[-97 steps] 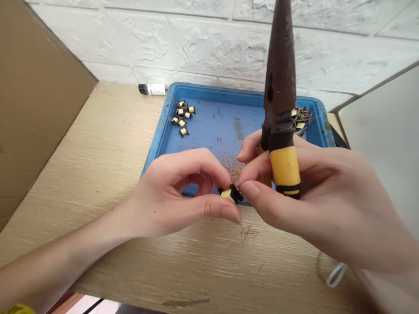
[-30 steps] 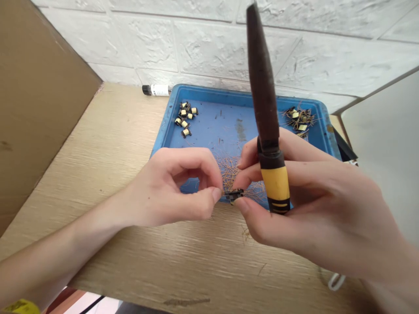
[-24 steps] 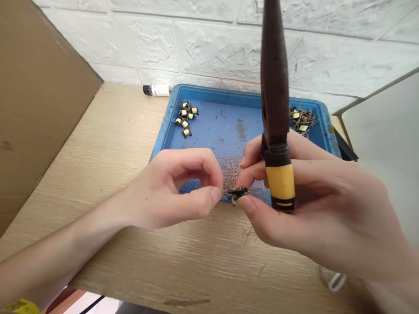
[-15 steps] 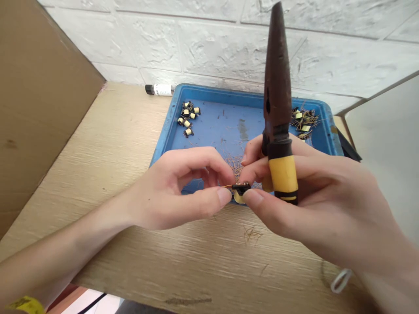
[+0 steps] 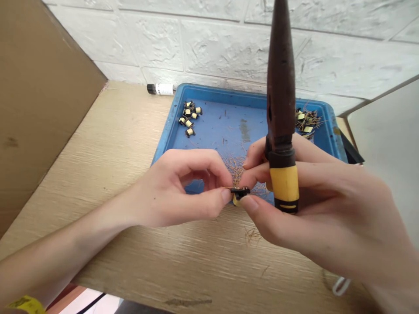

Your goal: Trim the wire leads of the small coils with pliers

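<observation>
crossed the near edge of the desk with the left forearm, and had a white loop toward that edge's right end. had loose clippings on the wood before the near edge of the blue tray. clamped a small coil between thumb and forefinger of the right hand, over that edge. gripped upright pliers in the same hand. closed thumb and forefinger of the left hand on a fine wire, leaving little room between hands. had cut wires past the knuckles, then a wide span of tray floor between taped coils at the far-left corner and long-wired coils at the far-right. had a bottle beside the far-left corner.
</observation>
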`<state>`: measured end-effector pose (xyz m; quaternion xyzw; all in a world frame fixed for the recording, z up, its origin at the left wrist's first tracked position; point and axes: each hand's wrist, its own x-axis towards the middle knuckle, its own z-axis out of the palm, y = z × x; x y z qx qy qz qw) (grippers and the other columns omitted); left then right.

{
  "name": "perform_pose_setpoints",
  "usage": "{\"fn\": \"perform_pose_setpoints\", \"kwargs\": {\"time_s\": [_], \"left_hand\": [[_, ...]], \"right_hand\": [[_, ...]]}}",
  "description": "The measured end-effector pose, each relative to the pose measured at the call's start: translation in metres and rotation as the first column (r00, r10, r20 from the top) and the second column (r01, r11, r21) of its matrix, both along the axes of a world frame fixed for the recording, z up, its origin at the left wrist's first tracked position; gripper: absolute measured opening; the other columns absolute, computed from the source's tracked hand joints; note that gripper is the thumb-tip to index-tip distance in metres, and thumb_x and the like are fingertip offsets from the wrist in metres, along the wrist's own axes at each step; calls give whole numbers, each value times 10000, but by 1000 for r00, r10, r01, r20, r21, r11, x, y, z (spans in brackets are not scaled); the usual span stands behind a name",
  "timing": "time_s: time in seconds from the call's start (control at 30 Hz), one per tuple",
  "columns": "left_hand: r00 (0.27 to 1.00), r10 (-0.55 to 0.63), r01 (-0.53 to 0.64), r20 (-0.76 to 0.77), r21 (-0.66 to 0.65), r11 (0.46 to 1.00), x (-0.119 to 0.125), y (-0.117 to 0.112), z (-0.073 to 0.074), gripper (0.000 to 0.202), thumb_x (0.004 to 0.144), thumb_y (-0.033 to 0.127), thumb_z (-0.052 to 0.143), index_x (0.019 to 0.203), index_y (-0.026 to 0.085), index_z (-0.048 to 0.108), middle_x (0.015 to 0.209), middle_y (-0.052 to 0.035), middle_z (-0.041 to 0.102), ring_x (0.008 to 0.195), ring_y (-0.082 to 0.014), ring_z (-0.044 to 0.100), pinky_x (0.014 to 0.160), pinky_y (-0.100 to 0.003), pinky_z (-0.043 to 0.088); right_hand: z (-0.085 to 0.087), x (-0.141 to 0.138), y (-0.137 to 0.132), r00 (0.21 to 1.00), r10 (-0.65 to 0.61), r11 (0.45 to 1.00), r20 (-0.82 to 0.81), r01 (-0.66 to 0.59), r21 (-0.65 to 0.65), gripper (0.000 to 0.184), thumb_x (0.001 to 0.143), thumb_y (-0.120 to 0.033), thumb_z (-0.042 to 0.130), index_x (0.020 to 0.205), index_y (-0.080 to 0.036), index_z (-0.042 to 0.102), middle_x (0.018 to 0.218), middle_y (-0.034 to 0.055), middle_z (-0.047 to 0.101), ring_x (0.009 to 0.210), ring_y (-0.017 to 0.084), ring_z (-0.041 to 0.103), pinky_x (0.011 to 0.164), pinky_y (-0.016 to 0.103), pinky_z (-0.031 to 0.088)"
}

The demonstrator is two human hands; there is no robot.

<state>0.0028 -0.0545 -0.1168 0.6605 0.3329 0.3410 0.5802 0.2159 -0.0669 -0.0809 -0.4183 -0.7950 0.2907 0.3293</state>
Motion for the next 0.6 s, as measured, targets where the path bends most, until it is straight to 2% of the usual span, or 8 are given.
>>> {"fn": "perform_pose_setpoints", "kwargs": {"time_s": [0.4, 0.6], "left_hand": [[998, -31, 28, 48, 59, 998, -3, 0, -4, 189, 842, 40, 702, 815, 226, 689, 802, 24, 674, 766, -140, 628, 707, -273, 528], [1000, -27, 27, 10, -8, 1000, 0, 1, 3, 110, 863, 98, 691, 849, 206, 669, 834, 29, 673, 785, -120, 623, 732, -244, 535]], "right_hand": [[-1, -1, -1, 999, -32, 998, 43, 30, 48, 107, 814, -141, 678, 791, -244, 698, 915, 10, 657, 805, 126, 667, 654, 247, 603], [-3, 2, -1, 998, -59, 996, 9, 59, 62, 97, 820, -150, 689, 806, -245, 705, 904, -4, 651, 820, 111, 671, 675, 219, 602]]}}
